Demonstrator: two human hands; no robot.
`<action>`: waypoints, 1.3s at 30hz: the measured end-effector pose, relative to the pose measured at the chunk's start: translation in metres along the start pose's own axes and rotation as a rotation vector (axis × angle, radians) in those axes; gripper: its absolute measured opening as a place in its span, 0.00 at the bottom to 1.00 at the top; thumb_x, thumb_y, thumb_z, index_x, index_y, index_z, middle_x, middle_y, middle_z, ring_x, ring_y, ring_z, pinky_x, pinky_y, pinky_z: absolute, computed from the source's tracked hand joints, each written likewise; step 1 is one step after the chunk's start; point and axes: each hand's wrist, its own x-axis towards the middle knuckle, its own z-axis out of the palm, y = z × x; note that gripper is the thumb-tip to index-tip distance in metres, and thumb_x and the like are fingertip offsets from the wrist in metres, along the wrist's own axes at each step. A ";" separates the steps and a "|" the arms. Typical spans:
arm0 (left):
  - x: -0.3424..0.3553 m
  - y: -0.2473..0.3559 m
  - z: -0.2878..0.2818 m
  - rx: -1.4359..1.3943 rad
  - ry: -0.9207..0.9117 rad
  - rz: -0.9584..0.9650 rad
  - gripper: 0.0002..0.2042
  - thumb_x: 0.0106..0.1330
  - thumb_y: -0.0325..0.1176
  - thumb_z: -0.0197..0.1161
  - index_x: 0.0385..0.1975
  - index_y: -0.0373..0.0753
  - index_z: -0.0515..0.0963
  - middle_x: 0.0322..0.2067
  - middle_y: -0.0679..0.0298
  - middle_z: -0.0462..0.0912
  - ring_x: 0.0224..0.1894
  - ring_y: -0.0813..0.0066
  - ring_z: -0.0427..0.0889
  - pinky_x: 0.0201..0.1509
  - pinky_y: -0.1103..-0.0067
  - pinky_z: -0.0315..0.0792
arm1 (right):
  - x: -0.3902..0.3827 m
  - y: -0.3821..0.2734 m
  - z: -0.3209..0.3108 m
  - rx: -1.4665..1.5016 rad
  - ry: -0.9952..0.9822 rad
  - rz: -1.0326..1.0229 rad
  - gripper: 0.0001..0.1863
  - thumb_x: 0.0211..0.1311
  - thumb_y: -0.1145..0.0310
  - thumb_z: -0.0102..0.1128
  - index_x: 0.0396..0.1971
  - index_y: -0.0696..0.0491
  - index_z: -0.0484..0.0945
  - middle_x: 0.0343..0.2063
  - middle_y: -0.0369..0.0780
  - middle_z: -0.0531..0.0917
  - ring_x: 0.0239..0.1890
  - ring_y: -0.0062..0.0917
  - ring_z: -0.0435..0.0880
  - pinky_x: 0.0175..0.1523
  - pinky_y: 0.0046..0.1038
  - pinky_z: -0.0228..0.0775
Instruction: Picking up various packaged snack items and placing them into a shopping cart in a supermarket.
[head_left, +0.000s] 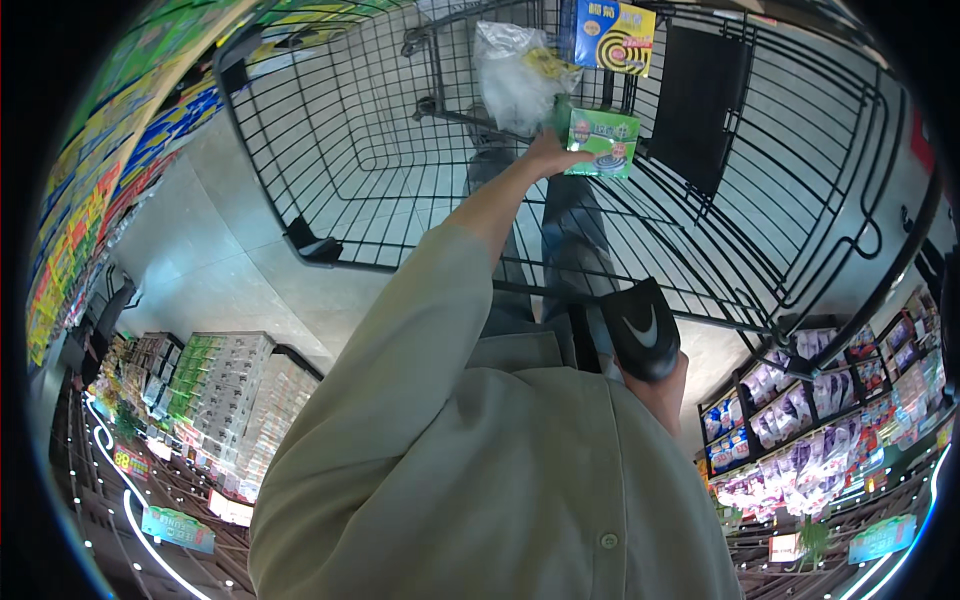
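My left hand (548,157) reaches into the wire shopping cart (330,250) and is closed on a green printed box (610,135), its thumb across the lower part. A green object (561,110), partly hidden, is just behind it. Beyond lie a clear plastic bag with something yellow inside (510,75) and an upright blue-and-yellow box with a spiral picture (605,35). My right hand (660,390) is low at the cart's near rim, closed on a black handle piece (640,325) with a grey curved mark; its fingers are partly hidden beneath that piece.
A black flap (700,110) is in the cart's right part. Colourful stacked goods (80,230) line the left edge. Tall pallets of packs (210,400) stand lower left, shelves of purple and blue packages (790,410) lower right. The tiled floor (230,230) shows around the cart.
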 end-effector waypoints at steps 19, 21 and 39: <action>-0.001 0.047 -0.017 -0.672 -0.152 -0.157 0.45 0.39 0.39 0.79 0.55 0.23 0.60 0.52 0.49 0.72 0.52 0.66 0.76 0.55 0.71 0.71 | -0.002 0.038 -0.013 0.012 0.023 0.142 0.22 0.36 0.73 0.70 0.38 0.61 0.78 0.33 0.45 0.84 0.38 0.25 0.82 0.45 0.28 0.72; 0.019 0.026 -0.007 -0.658 -0.046 -0.224 0.48 0.39 0.40 0.79 0.57 0.24 0.57 0.52 0.48 0.70 0.53 0.65 0.75 0.56 0.71 0.71 | -0.002 0.034 -0.011 -0.006 0.047 0.100 0.23 0.37 0.74 0.70 0.39 0.61 0.78 0.33 0.45 0.84 0.38 0.25 0.82 0.46 0.28 0.72; 0.027 0.028 -0.014 0.258 -0.149 0.199 0.62 0.34 0.56 0.77 0.66 0.35 0.44 0.55 0.49 0.71 0.57 0.48 0.71 0.62 0.69 0.64 | 0.011 0.016 0.004 -0.188 0.167 -0.295 0.21 0.39 0.75 0.61 0.40 0.60 0.77 0.32 0.47 0.80 0.35 0.42 0.82 0.42 0.32 0.72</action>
